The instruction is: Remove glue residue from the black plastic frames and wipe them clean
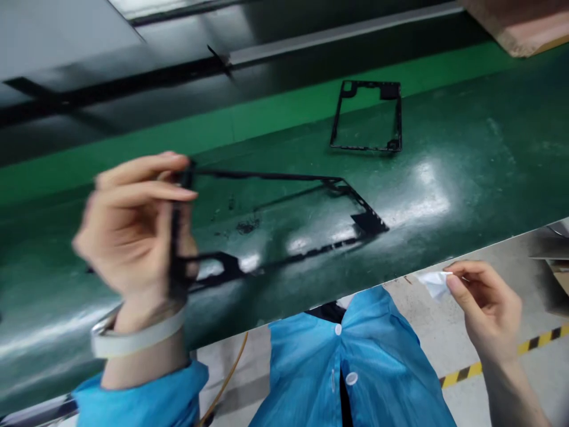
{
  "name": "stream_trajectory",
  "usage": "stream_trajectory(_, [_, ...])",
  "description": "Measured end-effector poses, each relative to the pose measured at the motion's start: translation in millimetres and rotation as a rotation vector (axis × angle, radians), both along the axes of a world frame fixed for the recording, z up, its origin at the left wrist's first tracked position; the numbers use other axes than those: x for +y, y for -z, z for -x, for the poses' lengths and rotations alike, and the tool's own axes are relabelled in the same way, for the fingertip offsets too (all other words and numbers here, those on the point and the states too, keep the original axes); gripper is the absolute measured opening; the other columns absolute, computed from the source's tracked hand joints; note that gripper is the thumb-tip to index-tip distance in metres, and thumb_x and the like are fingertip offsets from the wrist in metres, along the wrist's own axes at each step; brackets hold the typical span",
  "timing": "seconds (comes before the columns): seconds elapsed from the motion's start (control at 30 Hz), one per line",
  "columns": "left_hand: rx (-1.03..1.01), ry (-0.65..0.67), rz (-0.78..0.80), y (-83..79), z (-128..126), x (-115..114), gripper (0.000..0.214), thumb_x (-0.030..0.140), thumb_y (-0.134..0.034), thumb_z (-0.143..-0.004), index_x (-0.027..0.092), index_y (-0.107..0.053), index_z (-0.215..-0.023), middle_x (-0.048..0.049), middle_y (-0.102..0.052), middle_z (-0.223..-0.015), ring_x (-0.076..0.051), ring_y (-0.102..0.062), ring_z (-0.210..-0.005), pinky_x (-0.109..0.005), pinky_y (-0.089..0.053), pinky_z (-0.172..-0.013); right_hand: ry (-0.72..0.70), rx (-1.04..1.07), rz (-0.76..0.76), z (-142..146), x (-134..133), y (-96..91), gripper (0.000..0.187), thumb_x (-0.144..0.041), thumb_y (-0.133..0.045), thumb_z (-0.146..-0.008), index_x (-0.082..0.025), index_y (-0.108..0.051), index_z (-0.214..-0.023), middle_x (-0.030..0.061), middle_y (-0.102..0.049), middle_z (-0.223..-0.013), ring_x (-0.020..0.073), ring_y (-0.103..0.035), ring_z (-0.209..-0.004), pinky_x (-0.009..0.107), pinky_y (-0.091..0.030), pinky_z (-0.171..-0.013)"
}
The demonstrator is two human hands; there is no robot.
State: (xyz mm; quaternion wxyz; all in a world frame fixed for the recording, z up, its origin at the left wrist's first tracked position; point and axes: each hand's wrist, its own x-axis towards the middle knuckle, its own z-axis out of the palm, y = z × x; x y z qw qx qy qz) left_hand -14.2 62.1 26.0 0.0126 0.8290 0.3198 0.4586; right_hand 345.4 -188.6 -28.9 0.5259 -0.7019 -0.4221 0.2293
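Note:
My left hand (133,225) is closed on one short end of a black rectangular frame (284,176), thin-sided with an open middle. The frame is tilted over the green table, and its far end reaches right, close to the surface. Between the thumb and fingers of my right hand (489,308) is a small piece of white paper or film (434,283), out past the table's front edge. A second black frame (399,118) of similar look lies on the table farther back, touched by neither hand.
The green tabletop (466,166) slants across the view, with dark crumbs (248,226) on it below the held frame. At the back right sits a brownish board or box (524,29). A dark rail (133,89) runs along the back. Yellow-black tape (462,375) marks the floor.

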Motion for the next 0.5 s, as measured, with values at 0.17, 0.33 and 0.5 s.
stream_trajectory(0.17, [0.26,0.041,0.014,2.0,-20.5,50.6,0.017,0.026,-0.063,-0.108,0.023,-0.08,-0.103,0.0062,-0.062,-0.157,-0.027,-0.061,-0.141,-0.055,-0.055,-0.115,-0.131,0.031,0.057,-5.7,-10.2,6.1,0.019,-0.033,-0.07,-0.103,-0.026,-0.076,-0.12,0.0006,-0.067,-0.082,0.0125,-0.061,-0.065,0.02,-0.049,-0.053])
stream_trajectory(0.33, [0.396,-0.097,0.006,-21.2,-43.8,43.0,0.039,0.014,-0.058,-0.104,0.017,-0.066,-0.142,-0.0058,-0.072,-0.142,-0.025,-0.066,-0.128,-0.055,-0.052,-0.113,-0.176,-0.054,0.085,-9.6,-13.6,10.0,0.017,-0.032,-0.065,-0.106,-0.028,-0.082,-0.109,0.0035,-0.075,-0.096,0.0154,-0.066,-0.076,0.024,-0.048,-0.058])
stream_trajectory(0.5, [0.364,0.319,0.168,15.7,-115.7,-82.7,0.037,0.043,-0.066,-0.107,0.012,-0.069,-0.126,-0.01,-0.075,-0.105,-0.022,-0.066,-0.089,-0.037,-0.056,-0.075,-0.191,-0.087,0.097,-18.7,-14.5,15.7,0.015,-0.03,-0.068,-0.104,-0.028,-0.083,-0.106,0.0024,-0.075,-0.092,0.0156,-0.065,-0.072,0.026,-0.044,-0.055])
